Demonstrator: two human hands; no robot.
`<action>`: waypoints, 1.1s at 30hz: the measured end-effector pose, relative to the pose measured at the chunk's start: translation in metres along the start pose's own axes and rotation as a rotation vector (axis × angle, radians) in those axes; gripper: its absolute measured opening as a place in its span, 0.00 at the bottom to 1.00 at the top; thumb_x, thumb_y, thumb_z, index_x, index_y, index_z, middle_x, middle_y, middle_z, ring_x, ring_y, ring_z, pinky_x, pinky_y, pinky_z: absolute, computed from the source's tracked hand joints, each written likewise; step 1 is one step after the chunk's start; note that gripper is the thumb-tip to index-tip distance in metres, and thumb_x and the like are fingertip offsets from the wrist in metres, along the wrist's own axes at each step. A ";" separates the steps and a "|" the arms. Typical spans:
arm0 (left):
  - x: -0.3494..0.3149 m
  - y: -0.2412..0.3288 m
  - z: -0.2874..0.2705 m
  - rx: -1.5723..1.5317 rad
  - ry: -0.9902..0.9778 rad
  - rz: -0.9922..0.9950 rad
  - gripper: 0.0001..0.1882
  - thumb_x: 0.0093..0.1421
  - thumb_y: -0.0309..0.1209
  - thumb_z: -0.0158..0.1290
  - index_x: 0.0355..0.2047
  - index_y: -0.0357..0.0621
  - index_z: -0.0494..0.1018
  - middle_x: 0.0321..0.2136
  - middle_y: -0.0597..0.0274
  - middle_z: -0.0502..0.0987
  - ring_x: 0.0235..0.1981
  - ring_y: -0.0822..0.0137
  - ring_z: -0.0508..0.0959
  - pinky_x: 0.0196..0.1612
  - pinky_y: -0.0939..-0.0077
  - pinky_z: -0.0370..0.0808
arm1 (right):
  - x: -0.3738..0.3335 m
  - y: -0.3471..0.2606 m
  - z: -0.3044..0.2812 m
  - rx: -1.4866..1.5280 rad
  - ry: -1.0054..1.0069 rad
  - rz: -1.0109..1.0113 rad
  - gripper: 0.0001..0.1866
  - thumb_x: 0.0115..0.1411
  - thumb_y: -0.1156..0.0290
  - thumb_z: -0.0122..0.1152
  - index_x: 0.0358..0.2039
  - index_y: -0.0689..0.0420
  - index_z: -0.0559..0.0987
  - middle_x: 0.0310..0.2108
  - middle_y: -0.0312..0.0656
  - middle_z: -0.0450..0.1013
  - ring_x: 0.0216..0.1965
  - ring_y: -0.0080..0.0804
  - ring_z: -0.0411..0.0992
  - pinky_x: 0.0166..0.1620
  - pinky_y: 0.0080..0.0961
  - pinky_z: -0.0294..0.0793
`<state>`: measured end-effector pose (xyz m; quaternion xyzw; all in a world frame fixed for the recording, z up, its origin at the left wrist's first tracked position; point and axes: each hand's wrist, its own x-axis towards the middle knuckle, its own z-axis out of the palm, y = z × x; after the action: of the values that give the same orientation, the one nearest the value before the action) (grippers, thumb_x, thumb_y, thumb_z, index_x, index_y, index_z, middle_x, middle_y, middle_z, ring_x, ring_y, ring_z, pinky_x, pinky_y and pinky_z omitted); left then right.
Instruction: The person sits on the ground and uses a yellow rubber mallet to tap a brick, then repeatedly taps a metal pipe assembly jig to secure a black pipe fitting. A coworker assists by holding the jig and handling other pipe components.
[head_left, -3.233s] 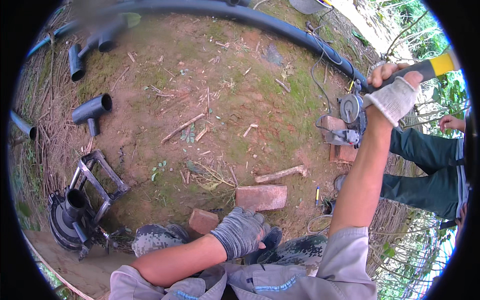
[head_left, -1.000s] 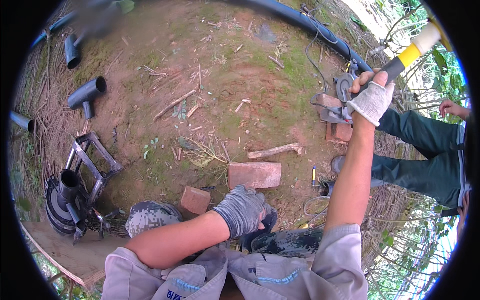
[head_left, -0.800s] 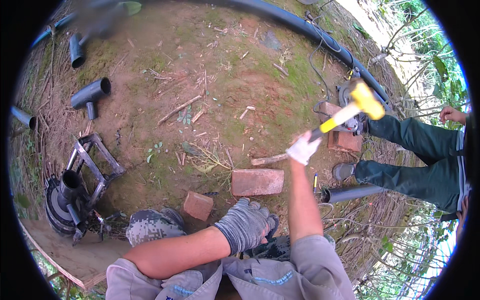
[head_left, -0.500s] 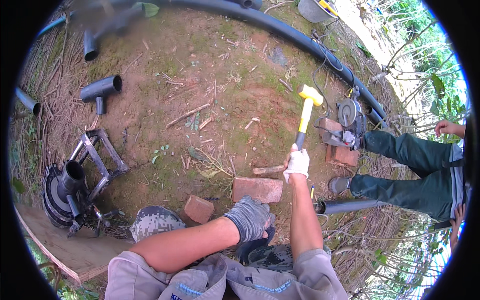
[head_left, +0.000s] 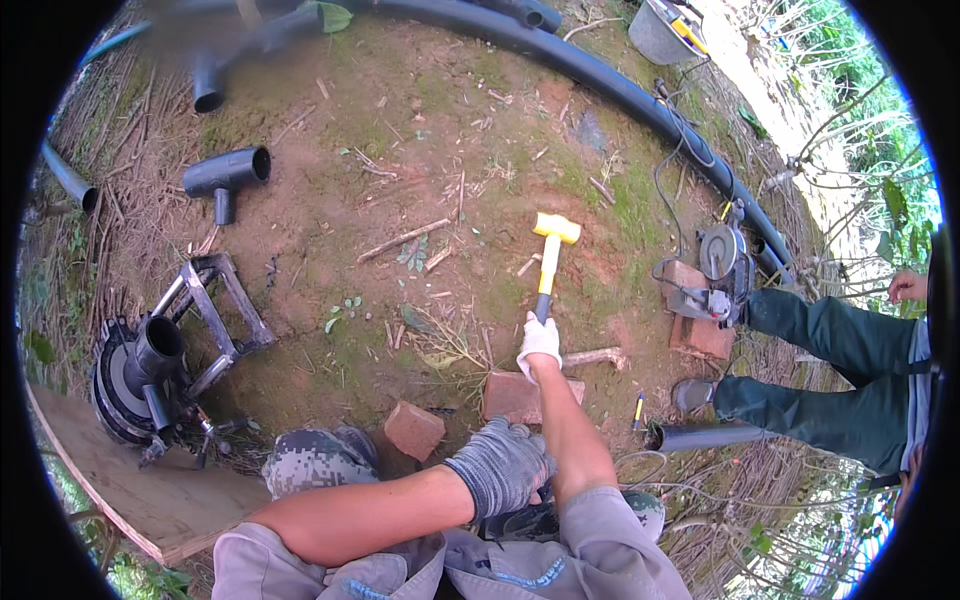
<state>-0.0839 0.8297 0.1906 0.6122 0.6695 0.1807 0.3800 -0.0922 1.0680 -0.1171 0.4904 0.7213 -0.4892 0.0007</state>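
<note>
My right hand (head_left: 540, 345), in a white glove, grips the dark lower end of a club hammer (head_left: 549, 265) with a yellow head and a yellow shaft. The hammer is held out ahead of me over bare soil, its head pointing away. My left hand (head_left: 502, 466), in a grey knit glove, is curled closed close to my knees; what its fingers hold, if anything, is hidden. Just beyond it lies a red brick (head_left: 512, 398), partly covered by my right forearm. A broken brick piece (head_left: 414, 430) lies to its left, near my camouflage-clad knee.
At left are a pipe clamp machine (head_left: 125, 380) with a black fitting, a metal frame (head_left: 225, 310) and a black tee (head_left: 225, 175). A long black pipe (head_left: 600, 75) curves across the back. At right, a corded power tool (head_left: 722, 265) rests by bricks beside another person's legs (head_left: 810, 410).
My right hand and the hammer have swung left and slightly nearer the middle. My left hand stays curled near my knees. The whole view has shifted a little.
</note>
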 end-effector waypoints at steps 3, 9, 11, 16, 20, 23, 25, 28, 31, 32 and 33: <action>-0.010 -0.010 -0.002 0.033 -0.009 -0.102 0.23 0.60 0.52 0.55 0.44 0.49 0.77 0.41 0.53 0.78 0.51 0.50 0.77 0.51 0.48 0.71 | -0.018 -0.090 -0.011 0.587 -0.332 0.147 0.11 0.69 0.61 0.59 0.37 0.51 0.67 0.18 0.33 0.64 0.13 0.25 0.61 0.15 0.26 0.60; 0.000 -0.008 -0.009 -0.009 0.060 -0.069 0.23 0.59 0.53 0.56 0.44 0.49 0.78 0.40 0.56 0.78 0.48 0.52 0.78 0.49 0.52 0.71 | -0.066 -0.209 -0.083 0.664 -0.139 -0.602 0.11 0.70 0.64 0.58 0.43 0.54 0.67 0.18 0.34 0.66 0.14 0.26 0.67 0.18 0.25 0.66; -0.003 -0.010 -0.004 0.028 0.097 -0.043 0.22 0.59 0.53 0.56 0.44 0.50 0.78 0.40 0.55 0.78 0.48 0.52 0.78 0.49 0.52 0.70 | -0.093 -0.300 -0.110 0.682 -0.015 -0.873 0.19 0.69 0.62 0.59 0.51 0.57 0.65 0.26 0.39 0.73 0.21 0.28 0.73 0.25 0.26 0.74; -0.019 -0.008 -0.004 -0.024 0.082 -0.023 0.21 0.59 0.52 0.56 0.42 0.49 0.78 0.41 0.55 0.78 0.47 0.52 0.78 0.51 0.52 0.70 | -0.112 -0.397 -0.101 0.844 -0.040 -1.095 0.16 0.70 0.62 0.57 0.45 0.57 0.63 0.22 0.37 0.67 0.17 0.25 0.67 0.21 0.26 0.71; -0.017 0.000 -0.008 -0.031 0.093 -0.005 0.21 0.59 0.51 0.57 0.43 0.49 0.78 0.42 0.56 0.78 0.48 0.52 0.78 0.52 0.51 0.70 | -0.027 -0.171 0.042 0.066 0.624 -0.763 0.17 0.67 0.64 0.58 0.47 0.59 0.65 0.32 0.45 0.73 0.30 0.40 0.75 0.36 0.34 0.79; 0.000 0.006 -0.014 -0.040 0.015 0.010 0.21 0.59 0.51 0.56 0.43 0.49 0.78 0.43 0.55 0.78 0.52 0.52 0.77 0.53 0.50 0.69 | 0.017 -0.018 0.051 -0.375 -0.006 -0.182 0.15 0.66 0.60 0.61 0.45 0.55 0.69 0.28 0.42 0.72 0.29 0.40 0.74 0.35 0.36 0.77; -0.019 -0.017 -0.002 -0.032 0.043 -0.129 0.22 0.60 0.52 0.56 0.43 0.49 0.78 0.42 0.54 0.78 0.52 0.51 0.77 0.53 0.50 0.70 | -0.033 -0.116 0.077 0.477 -0.528 0.141 0.12 0.67 0.62 0.60 0.39 0.52 0.68 0.20 0.35 0.65 0.17 0.30 0.67 0.20 0.30 0.68; -0.017 -0.018 -0.013 -0.009 0.072 -0.092 0.24 0.60 0.53 0.56 0.44 0.47 0.78 0.39 0.52 0.78 0.47 0.51 0.79 0.48 0.53 0.72 | -0.076 -0.188 0.033 0.333 -0.351 0.011 0.10 0.68 0.64 0.59 0.38 0.50 0.66 0.17 0.31 0.62 0.10 0.24 0.60 0.13 0.25 0.58; -0.002 -0.017 -0.016 0.013 0.091 -0.047 0.25 0.59 0.53 0.56 0.43 0.46 0.78 0.39 0.52 0.79 0.45 0.51 0.80 0.47 0.53 0.72 | -0.061 -0.243 -0.062 0.340 -0.143 -0.370 0.09 0.69 0.67 0.57 0.42 0.52 0.67 0.17 0.31 0.64 0.10 0.22 0.61 0.11 0.22 0.58; -0.001 -0.020 -0.017 0.007 0.076 -0.055 0.25 0.59 0.53 0.57 0.43 0.46 0.78 0.40 0.53 0.79 0.44 0.51 0.80 0.47 0.54 0.72 | -0.068 -0.280 -0.087 0.383 -0.086 -0.514 0.15 0.67 0.67 0.62 0.48 0.58 0.69 0.21 0.31 0.67 0.14 0.18 0.64 0.15 0.19 0.62; 0.000 -0.021 -0.016 0.003 0.057 -0.054 0.25 0.58 0.53 0.57 0.43 0.45 0.78 0.40 0.53 0.79 0.44 0.52 0.80 0.46 0.54 0.72 | -0.077 -0.318 -0.108 0.476 -0.058 -0.675 0.16 0.67 0.67 0.62 0.49 0.58 0.68 0.21 0.31 0.68 0.15 0.19 0.65 0.15 0.19 0.64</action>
<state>-0.1100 0.8294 0.1861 0.5889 0.6966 0.1867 0.3648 -0.2260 1.0770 0.1999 0.1990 0.7081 -0.6285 -0.2528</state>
